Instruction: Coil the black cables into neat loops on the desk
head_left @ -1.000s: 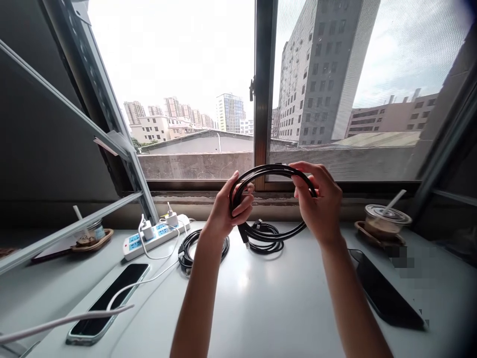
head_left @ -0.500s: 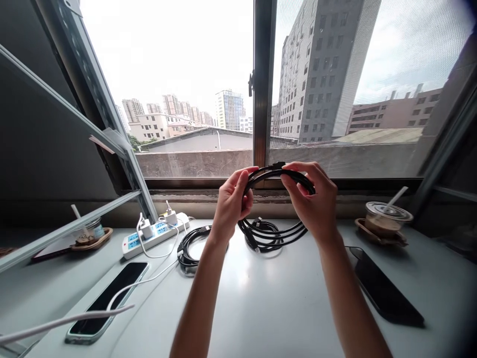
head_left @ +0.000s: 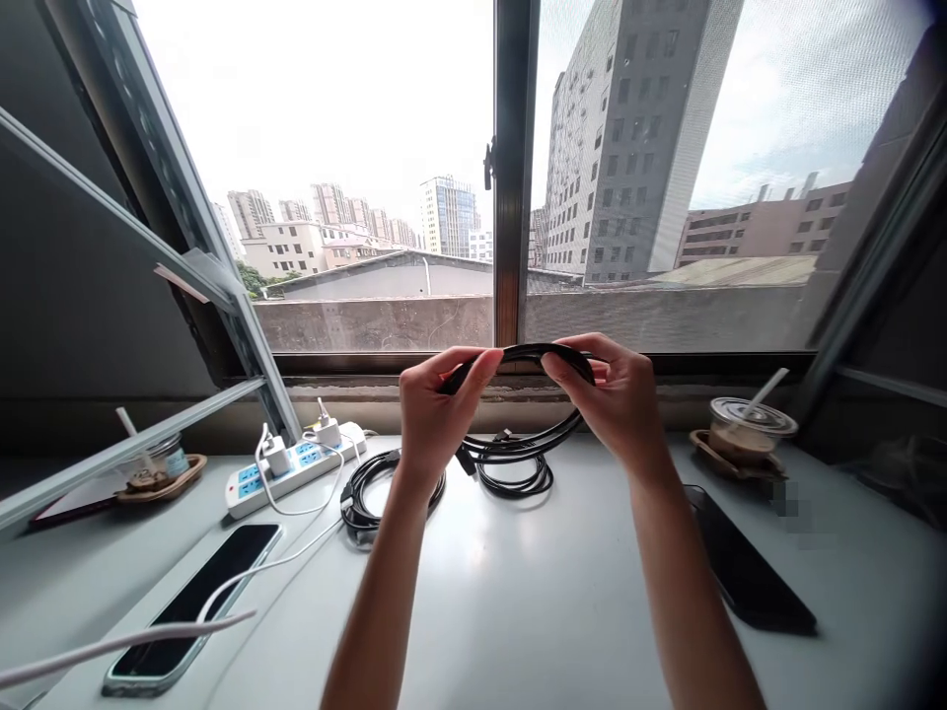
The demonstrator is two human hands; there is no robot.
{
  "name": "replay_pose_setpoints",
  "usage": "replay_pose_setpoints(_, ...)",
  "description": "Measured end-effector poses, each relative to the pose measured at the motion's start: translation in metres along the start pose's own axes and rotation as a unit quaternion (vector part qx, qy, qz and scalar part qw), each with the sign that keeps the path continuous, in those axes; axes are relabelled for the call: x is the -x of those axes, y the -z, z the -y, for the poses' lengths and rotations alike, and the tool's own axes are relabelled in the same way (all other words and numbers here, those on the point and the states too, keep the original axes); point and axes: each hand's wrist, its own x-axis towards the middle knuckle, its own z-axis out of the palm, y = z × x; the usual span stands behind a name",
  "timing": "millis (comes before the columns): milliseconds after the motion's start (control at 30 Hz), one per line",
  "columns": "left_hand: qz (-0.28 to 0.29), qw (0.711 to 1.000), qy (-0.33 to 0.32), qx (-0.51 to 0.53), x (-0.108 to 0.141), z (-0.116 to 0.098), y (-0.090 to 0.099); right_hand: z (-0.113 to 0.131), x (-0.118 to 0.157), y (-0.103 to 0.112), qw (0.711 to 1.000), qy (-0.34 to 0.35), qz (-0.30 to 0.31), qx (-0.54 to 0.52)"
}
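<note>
Between my two hands a coiled black cable (head_left: 527, 449) is held up above the white table, its loops hanging down. My left hand (head_left: 444, 399) pinches the upper left of the coil between thumb and fingers. On the upper right, my right hand (head_left: 611, 394) grips the same loops, thumb toward me. One dark plug (head_left: 466, 461) dangles from the coil beside my left wrist. Below and behind, a second coiled cable (head_left: 529, 483) lies on the table. Another black coil (head_left: 359, 493) rests to the left, partly hidden by my left forearm.
A power strip (head_left: 296, 468) with white chargers stands at left, its white cord running past a phone (head_left: 196, 611). At right lie a black phone (head_left: 755, 562) and a lidded drink cup (head_left: 747, 434) in a cardboard holder. A metal frame (head_left: 255, 340) and another cup (head_left: 167, 459) are far left.
My left hand has shifted left along the coil, its thumb and fingers now over the top. The plug that showed at the coil's top is no longer visible there. The view has turned slightly.
</note>
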Motion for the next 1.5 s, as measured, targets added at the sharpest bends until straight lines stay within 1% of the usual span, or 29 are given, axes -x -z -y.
replay_pose_setpoints(67,-0.028,1.000,-0.004,-0.011,-0.002,-0.002,0.003,0.002,0.001,0.004,0.997,-0.046,0.037,-0.053)
replay_pose_setpoints(167,-0.046,0.999,0.006,0.009,-0.003,-0.004,0.006,0.004,0.002,0.006,0.987,-0.069,0.086,-0.115)
replay_pose_setpoints(267,-0.024,0.998,0.034,0.047,-0.003,-0.003,0.005,0.006,0.003,0.005,0.977,-0.093,0.115,-0.156)
replay_pose_setpoints(367,-0.006,0.995,0.060,0.080,-0.003,-0.001,0.004,0.009,0.003,0.003,0.969,-0.104,0.118,-0.190)
replay_pose_setpoints(433,-0.020,0.993,0.065,0.099,-0.004,0.001,0.004,0.012,0.004,0.003,0.969,-0.095,0.117,-0.195)
replay_pose_setpoints(500,-0.038,0.990,0.077,0.115,-0.005,0.003,0.004,0.013,0.005,0.004,0.974,-0.073,0.122,-0.174)
replay_pose_setpoints(533,-0.042,0.988,0.090,0.121,-0.005,0.004,0.004,0.013,0.006,0.004,0.980,-0.050,0.121,-0.153)
replay_pose_setpoints(600,-0.044,0.982,0.125,0.134,-0.006,0.005,0.004,0.012,0.007,0.005,0.989,0.021,0.116,-0.086)
replay_pose_setpoints(667,-0.037,0.975,0.162,0.148,-0.007,0.006,0.004,0.009,0.007,0.003,0.990,0.102,0.100,0.000)
replay_pose_setpoints(733,-0.020,0.966,0.195,0.166,-0.006,0.005,0.004,0.004,0.006,0.001,0.983,0.150,0.071,0.072)
replay_pose_setpoints(833,0.018,0.953,0.225,0.204,-0.006,0.003,0.003,-0.002,0.003,-0.001,0.977,0.186,0.031,0.102)
replay_pose_setpoints(900,0.039,0.944,0.231,0.232,-0.005,0.002,0.003,-0.004,0.002,-0.002,0.975,0.199,0.021,0.101)
replay_pose_setpoints(1067,0.071,0.925,0.246,0.280,-0.007,0.005,0.003,-0.004,0.001,-0.002,0.977,0.182,-0.019,0.111)
replay_pose_setpoints(1167,0.085,0.916,0.247,0.303,-0.007,0.005,0.001,-0.007,-0.001,-0.002,0.984,0.151,-0.037,0.092)
replay_pose_setpoints(1233,0.092,0.915,0.239,0.311,-0.005,0.001,-0.002,-0.011,-0.003,0.000,0.987,0.129,-0.062,0.071)
replay_pose_setpoints(1367,0.107,0.927,0.208,0.292,0.003,-0.012,-0.009,-0.016,-0.008,0.005,0.981,0.127,-0.139,0.052)
replay_pose_setpoints(1500,0.100,0.956,0.158,0.228,0.007,-0.015,-0.014,-0.017,-0.011,0.006,0.971,0.138,-0.189,0.047)
